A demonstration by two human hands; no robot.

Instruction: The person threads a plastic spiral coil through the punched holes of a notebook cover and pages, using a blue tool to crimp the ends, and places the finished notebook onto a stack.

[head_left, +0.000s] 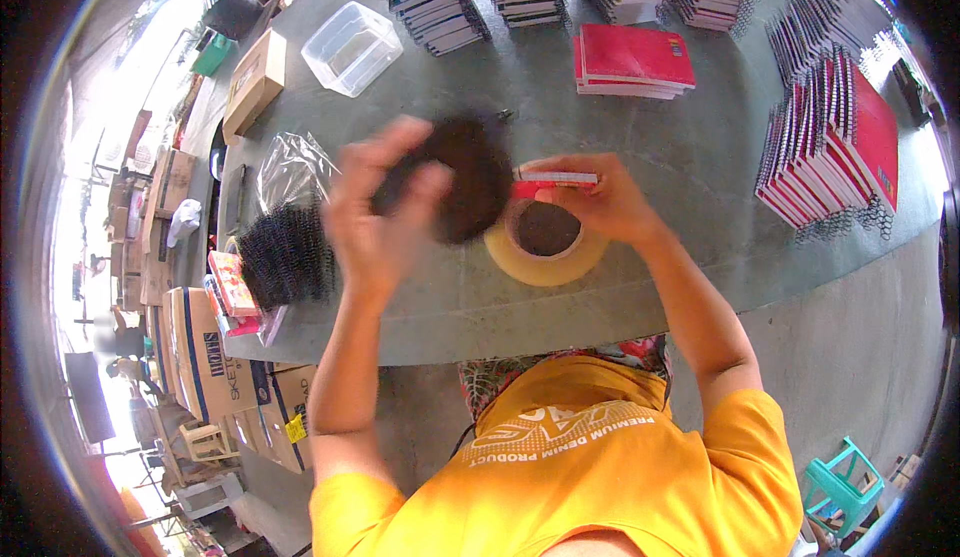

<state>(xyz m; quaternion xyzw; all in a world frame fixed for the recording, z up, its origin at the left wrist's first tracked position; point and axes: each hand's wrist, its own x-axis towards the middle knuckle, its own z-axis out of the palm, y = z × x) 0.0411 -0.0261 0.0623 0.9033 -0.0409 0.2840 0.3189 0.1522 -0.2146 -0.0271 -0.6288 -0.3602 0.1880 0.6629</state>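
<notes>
My left hand [385, 202] is smeared by motion, its thumb and fingers closed round a dark, rounded thing [465, 182]. Blur hides what kind of thing that is. Just to the right, my right hand [590, 200] pinches a thin red-and-white notebook [560, 179], seen edge-on. Below it, a wide roll of clear tape [540, 273] lies flat on the grey-green table [450, 307], close to my right fingers. Farther back, several red notebooks [632, 59] are piled flat. To the left sits a bundle of black binding coils [288, 257] beside crumpled clear plastic [295, 167].
Stacks of spiral-bound notebooks [425, 2] line the far edge, and more red ones [835, 147] stand at the right. A clear plastic tub [352, 49] and a cardboard box [255, 85] are at the far left. Cartons [205, 352] and a green stool [845, 487] stand on the floor.
</notes>
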